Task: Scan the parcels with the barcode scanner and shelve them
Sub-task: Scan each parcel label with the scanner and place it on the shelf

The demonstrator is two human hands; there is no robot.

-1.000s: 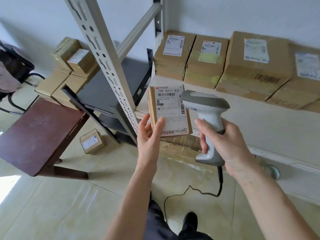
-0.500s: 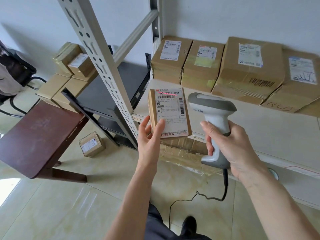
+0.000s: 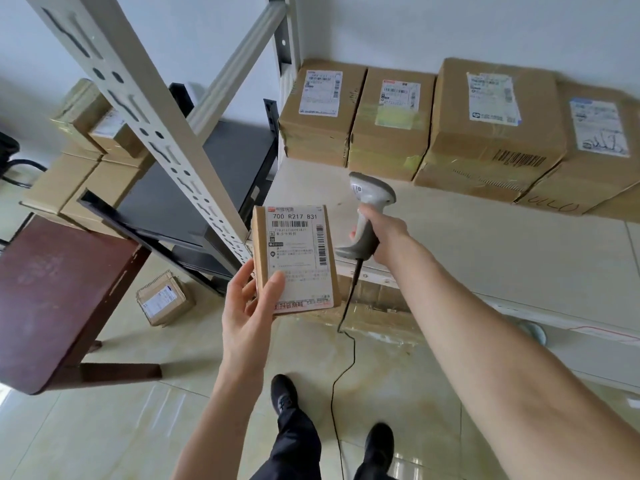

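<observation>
1. One small flat parcel (image 3: 294, 258) is in hand, its white shipping label facing the camera with "700 R217 B31" printed above a barcode.
2. Four cardboard boxes (image 3: 391, 123) stand in a row at the back of the pale shelf board (image 3: 502, 254), side by side and touching, each with a white label on top.
3. One more small labelled box (image 3: 164, 297) lies on the tiled floor beside the dark red table (image 3: 52, 299).
4. Several plain cartons (image 3: 79, 174) are stacked at the left, behind the perforated shelf upright (image 3: 149, 133); their exact number cannot be told.
5. One grey-and-white barcode scanner (image 3: 367, 216) is in view, its black cable (image 3: 343, 341) hanging down to the floor.
6. The left hand (image 3: 249, 306) is raised palm toward the camera and holds the small flat parcel upright by its lower left corner, thumb across the label face and fingers behind the cardboard edge.
7. The right hand (image 3: 384, 233) is stretched forward on a nearly straight arm, fingers wrapped around the scanner's handle; the scanner stands upright over the front of the shelf board, to the right of the held parcel and apart from it.
8. Two dark shoes (image 3: 379, 441) show on the floor below the arms.
</observation>
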